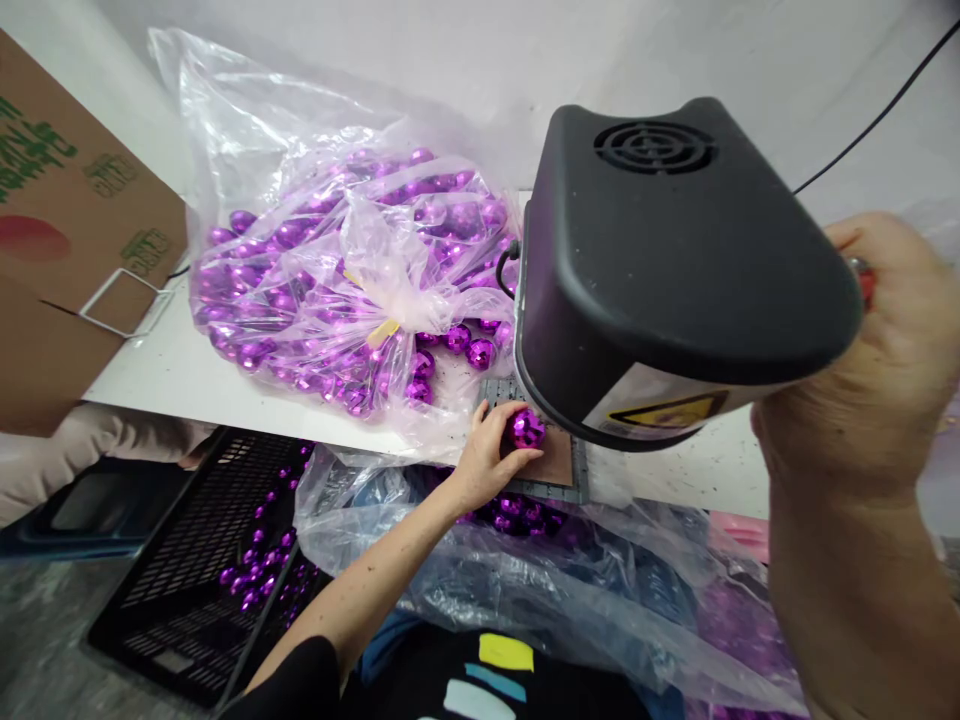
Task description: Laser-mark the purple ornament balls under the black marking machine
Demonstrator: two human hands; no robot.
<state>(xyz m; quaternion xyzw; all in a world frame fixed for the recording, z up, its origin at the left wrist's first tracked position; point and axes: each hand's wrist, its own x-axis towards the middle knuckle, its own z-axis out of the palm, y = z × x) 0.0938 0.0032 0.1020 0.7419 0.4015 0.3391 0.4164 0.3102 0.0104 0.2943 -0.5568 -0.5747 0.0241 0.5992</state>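
Between the thumb and fingers of my left hand [491,450] is a shiny purple faceted bauble [528,429]. It is held over a small grey plate [581,475] with a brown pad [553,456] at the front edge of the table. My right hand [877,340] is closed at the right end of a big black machine [697,270] with a round fan grille and a yellow warning label. A small red and metal part [863,282] shows by its fingers; the grip itself is mostly hidden. The machine looms above and right of the bauble.
A clear plastic bag [315,330] full of purple baubles lies on the white table [157,380], some loose at its mouth. A cardboard box [90,220] stands left. Below are a black crate [180,580] with baubles and plastic sheeting [540,590] over my lap.
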